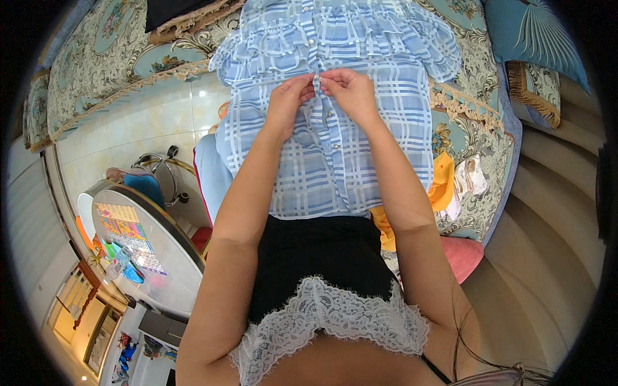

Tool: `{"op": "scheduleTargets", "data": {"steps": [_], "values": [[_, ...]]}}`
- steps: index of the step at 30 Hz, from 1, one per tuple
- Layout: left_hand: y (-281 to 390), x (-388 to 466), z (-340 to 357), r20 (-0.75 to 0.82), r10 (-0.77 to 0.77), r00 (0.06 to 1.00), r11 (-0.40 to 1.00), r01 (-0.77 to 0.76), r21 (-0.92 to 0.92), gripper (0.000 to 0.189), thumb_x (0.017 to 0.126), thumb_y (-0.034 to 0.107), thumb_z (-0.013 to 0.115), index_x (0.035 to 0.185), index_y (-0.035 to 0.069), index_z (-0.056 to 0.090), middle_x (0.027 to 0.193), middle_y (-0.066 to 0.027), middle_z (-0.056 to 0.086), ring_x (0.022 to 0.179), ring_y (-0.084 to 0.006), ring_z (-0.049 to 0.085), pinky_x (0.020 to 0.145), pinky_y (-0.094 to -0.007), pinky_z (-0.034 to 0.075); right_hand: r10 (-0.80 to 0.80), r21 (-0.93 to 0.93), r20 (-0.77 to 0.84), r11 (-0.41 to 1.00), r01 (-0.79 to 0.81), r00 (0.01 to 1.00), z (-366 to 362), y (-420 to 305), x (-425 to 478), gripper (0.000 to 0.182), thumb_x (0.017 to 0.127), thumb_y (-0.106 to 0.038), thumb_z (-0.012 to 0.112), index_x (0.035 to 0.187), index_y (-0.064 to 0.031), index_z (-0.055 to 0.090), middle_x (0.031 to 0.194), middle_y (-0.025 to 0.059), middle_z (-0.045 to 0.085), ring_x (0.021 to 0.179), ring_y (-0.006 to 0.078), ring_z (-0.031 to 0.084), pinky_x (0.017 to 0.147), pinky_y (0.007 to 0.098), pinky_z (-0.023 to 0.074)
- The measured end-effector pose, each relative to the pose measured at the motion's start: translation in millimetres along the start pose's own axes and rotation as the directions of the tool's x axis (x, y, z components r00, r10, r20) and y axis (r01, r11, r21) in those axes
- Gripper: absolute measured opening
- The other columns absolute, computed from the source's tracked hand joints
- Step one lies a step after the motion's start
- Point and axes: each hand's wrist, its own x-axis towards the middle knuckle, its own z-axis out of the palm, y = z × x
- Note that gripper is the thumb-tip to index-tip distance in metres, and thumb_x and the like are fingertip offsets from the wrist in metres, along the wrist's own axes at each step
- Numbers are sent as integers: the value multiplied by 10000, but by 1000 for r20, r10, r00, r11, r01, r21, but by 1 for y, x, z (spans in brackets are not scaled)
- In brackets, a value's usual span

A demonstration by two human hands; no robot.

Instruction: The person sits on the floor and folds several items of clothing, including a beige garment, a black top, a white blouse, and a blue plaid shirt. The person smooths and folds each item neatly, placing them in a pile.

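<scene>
A sheer blue-and-white plaid blouse (309,173) with ruffles across its upper part lies spread out before me, its hem close to my body. A column of small buttons runs down its front placket (333,130). My left hand (289,99) pinches the placket's left edge between thumb and fingertips. Close beside it, my right hand (350,89) pinches the placket at a button, the fingertips of both hands almost touching. Further buttons show above and below the hands.
A patterned sofa cover (478,125) with lace trim lies beneath and around the blouse. Orange cloth (443,181) and white cloth (470,176) lie to the right, a teal cushion (536,38) at upper right. At left stand a round table (169,270) and a wheeled chair (145,186).
</scene>
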Motion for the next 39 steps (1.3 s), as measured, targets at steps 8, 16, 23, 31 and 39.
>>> {"op": "scheduleTargets", "data": {"steps": [8,16,23,31,39], "values": [[0,2,4,-9,60,998,981,-58,187,203,851,91,663,1025,-14,673,921,-62,683,800,-105,616,752,-229,502,177,195,29,964,-179,984,-4,2,2,172,845,-27,646,995,53,670,854,106,695,726,126,664,660,227,546],[-13,9,5,2,231,973,926,-220,305,175,821,50,682,987,-3,689,870,-55,692,764,-89,629,705,-214,502,103,55,-66,994,-100,992,-1,14,4,263,785,-150,720,967,38,697,835,107,708,696,110,652,619,227,510],[-12,3,9,-32,214,976,928,-193,319,186,835,29,672,1017,-5,676,915,-45,684,802,-84,621,733,-205,496,127,119,-150,987,-110,981,4,17,4,192,764,-115,713,887,30,692,772,81,699,644,87,624,585,220,496],[-16,7,7,-23,266,964,883,-234,408,193,828,17,675,1020,-3,675,916,-47,684,825,-95,628,751,-214,510,74,130,-131,990,-57,989,5,13,2,144,748,-61,706,862,3,646,752,60,687,639,77,614,591,218,488],[7,8,1,53,-9,999,942,-10,335,226,866,85,651,1079,11,646,940,-62,675,827,-98,621,778,-228,505,-93,-29,-14,995,92,996,-4,16,6,304,778,-19,671,1048,-47,535,786,66,682,692,99,632,625,245,497]]}}
